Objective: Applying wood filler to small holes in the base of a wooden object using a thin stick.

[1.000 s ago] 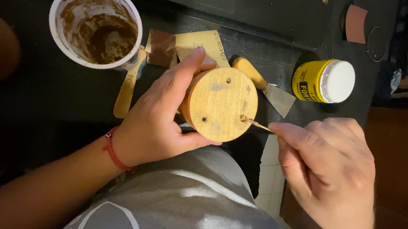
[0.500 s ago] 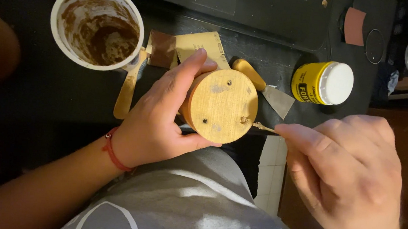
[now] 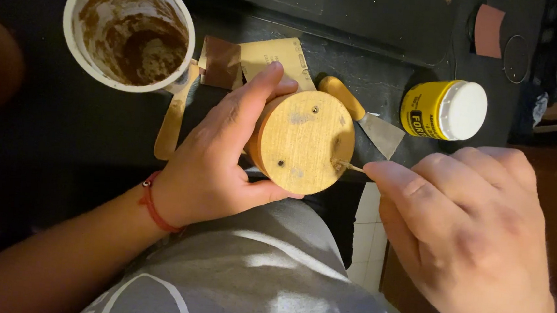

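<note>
A: Quick pass. Our left hand [image 3: 216, 165] is wrapped around a round wooden block [image 3: 304, 141], thumb under its lower edge, index finger laid over the top, flat face turned up to the camera. It sits above our lap, just in front of the dark table [image 3: 45, 127].

B: Right hand [image 3: 475, 235]?

A: Fingers pinched narrow on a thin wooden stick [image 3: 351, 168]. Its tip touches the block's right rim, at a small hole. The face shows other small holes and a pale smear.

B: Containers, that's what we need.

A: Two. White tub [image 3: 130, 28], upper left, open, standing upright on the table. Inside walls are smeared with brown paste and there's a darker brown lump at the bottom. We can't tell how deep it goes.

B: Second?

A: Small yellow jar [image 3: 442, 109] with a white lid, lying on its side at upper right, lid pointing right. Closed, so we can't see the contents.

B: Anything around them?

A: A flat wooden spatula [image 3: 175, 113] lies just below the tub, one end near the rim. Sandpaper pieces [image 3: 252, 60], brown and tan, lie between the tub and the block. A putty knife [image 3: 363, 116] with a wooden handle lies behind the block, blade pointing towards the jar, not touching it.

B: Lap?

A: Grey cloth [image 3: 251, 272], under both hands.
</note>
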